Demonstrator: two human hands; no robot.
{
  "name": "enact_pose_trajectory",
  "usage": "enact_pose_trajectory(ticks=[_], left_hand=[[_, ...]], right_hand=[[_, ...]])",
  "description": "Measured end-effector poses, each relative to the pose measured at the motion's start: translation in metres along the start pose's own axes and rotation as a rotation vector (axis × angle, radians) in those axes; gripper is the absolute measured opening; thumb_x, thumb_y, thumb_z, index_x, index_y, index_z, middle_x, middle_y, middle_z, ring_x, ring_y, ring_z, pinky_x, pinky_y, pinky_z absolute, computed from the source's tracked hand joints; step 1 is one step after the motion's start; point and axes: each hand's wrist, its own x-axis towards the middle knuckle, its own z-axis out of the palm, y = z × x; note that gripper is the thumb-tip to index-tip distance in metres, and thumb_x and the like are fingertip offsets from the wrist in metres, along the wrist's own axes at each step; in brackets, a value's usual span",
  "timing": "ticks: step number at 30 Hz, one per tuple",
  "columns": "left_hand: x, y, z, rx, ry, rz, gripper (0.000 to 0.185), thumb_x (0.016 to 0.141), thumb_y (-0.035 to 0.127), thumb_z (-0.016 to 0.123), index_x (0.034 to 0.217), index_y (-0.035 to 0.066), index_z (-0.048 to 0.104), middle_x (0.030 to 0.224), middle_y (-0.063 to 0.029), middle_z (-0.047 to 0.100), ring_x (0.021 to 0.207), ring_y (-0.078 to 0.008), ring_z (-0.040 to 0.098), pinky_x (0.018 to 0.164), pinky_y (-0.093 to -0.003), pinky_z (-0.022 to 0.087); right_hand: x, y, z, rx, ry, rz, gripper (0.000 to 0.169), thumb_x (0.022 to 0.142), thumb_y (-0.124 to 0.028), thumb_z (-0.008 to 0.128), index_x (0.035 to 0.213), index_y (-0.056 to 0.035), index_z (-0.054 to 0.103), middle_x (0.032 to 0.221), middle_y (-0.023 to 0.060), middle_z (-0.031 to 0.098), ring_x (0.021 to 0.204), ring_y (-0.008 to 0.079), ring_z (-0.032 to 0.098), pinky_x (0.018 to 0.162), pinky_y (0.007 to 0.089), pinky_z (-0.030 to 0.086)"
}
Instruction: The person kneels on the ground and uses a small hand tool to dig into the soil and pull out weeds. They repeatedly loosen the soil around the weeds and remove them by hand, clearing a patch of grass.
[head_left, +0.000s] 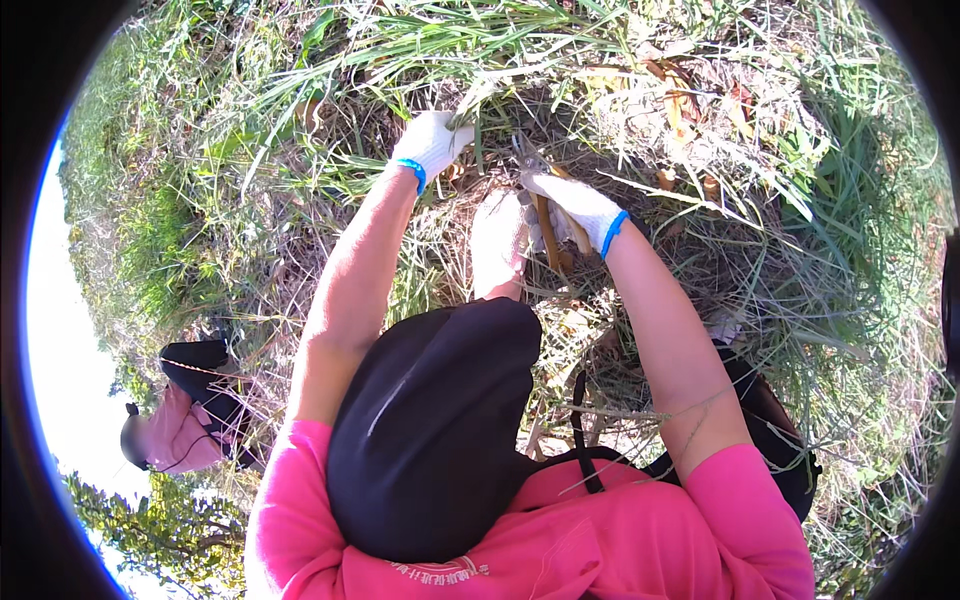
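Note:
My left hand (433, 142), in a white knit glove with a blue cuff, is closed around a bunch of green grass blades (480, 101). To its right, my right hand (574, 199) wears a matching glove and grips a pair of hand shears (550, 232) with yellowish-brown handles. Their metal blades point up the picture, towards the base of the grass, and lie a short way from my left hand. Whether the blades are apart is hard to tell. Dry cut stems and straw (660, 247) lie around the shears.
My foot in a light shoe or sock (499, 229) stands just below the hands, under my bent knee in black trousers (442, 420). Dry brown leaves (679, 105) lie at upper right. Another person in pink (184, 435) crouches at far left, near a leafy bush (165, 540).

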Motion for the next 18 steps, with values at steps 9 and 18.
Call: enact_pose_trajectory(ticks=[9, 18], left_hand=[[-0.01, 0.021, -0.002, 0.101, -0.022, -0.003, 0.044, 0.086, 0.041, 0.063, 0.088, -0.002, 0.069, 0.073, -0.0204, 0.066, 0.071, -0.0328, 0.065, 0.069, -0.0408, 0.05], [-0.025, 0.015, -0.021, 0.243, -0.014, 0.098, 0.044, 0.083, 0.041, 0.069, 0.107, 0.005, 0.066, 0.091, -0.018, 0.069, 0.086, -0.0356, 0.066, 0.077, -0.0428, 0.049]], right_hand=[[0.025, -0.019, 0.005, 0.087, -0.034, -0.089, 0.028, 0.092, -0.036, 0.066, 0.096, -0.0095, 0.06, 0.085, 0.0048, 0.063, 0.081, 0.018, 0.062, 0.071, 0.0345, 0.053], [0.002, 0.002, 0.004, -0.1, 0.001, -0.054, 0.037, 0.091, -0.04, 0.064, 0.093, -0.0033, 0.062, 0.064, 0.0044, 0.06, 0.05, 0.0164, 0.058, 0.045, 0.0317, 0.047]])
